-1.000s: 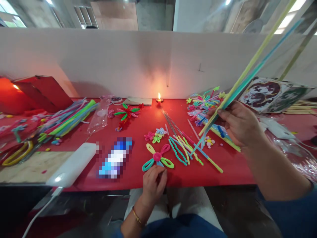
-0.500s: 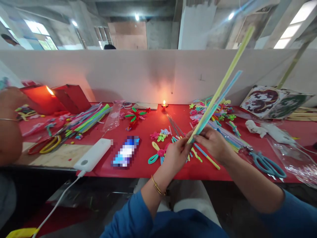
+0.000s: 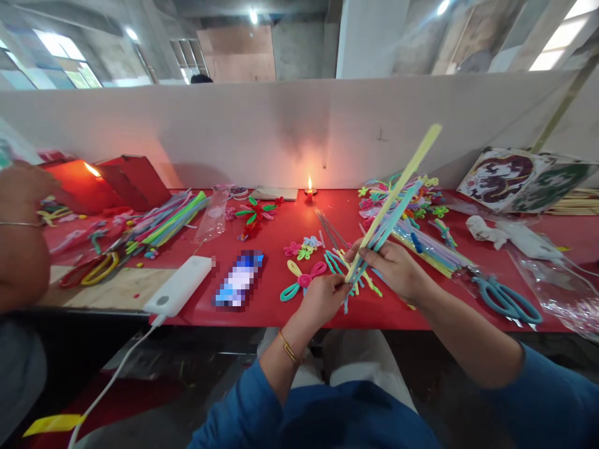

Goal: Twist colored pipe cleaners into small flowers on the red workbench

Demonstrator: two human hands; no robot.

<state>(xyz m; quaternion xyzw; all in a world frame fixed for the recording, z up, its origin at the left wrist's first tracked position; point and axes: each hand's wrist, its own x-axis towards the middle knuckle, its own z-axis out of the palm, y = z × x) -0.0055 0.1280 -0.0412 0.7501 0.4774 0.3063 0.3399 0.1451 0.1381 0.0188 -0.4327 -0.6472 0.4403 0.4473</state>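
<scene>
Both of my hands are closed on a small bundle of yellow and light-blue pipe cleaners [image 3: 403,174], which slants up to the right over the table. My left hand [image 3: 324,298] pinches the lower ends, and my right hand [image 3: 393,265] grips the stems a little higher. Just left of my hands lies a pipe-cleaner flower [image 3: 304,280] with yellow, pink and teal loops and a red centre. Short teal and yellow pieces [image 3: 372,285] lie partly hidden beneath my hands. Small pink and green flowers [image 3: 304,249] rest behind.
A lit candle [image 3: 309,192] burns at the back, with thin wires in front. Blue scissors [image 3: 508,299] and bagged pipe cleaners [image 3: 425,249] lie right. Leftward are a phone [image 3: 239,279], a white power bank [image 3: 180,287], yellow-and-red-handled scissors [image 3: 100,269] and another person's arm [image 3: 21,243].
The pipe cleaners have come down and their tops sit lower. Several light-blue stems now show fanned beside the yellow. A blue-and-yellow piece near the table's front is now mostly out of sight.
</scene>
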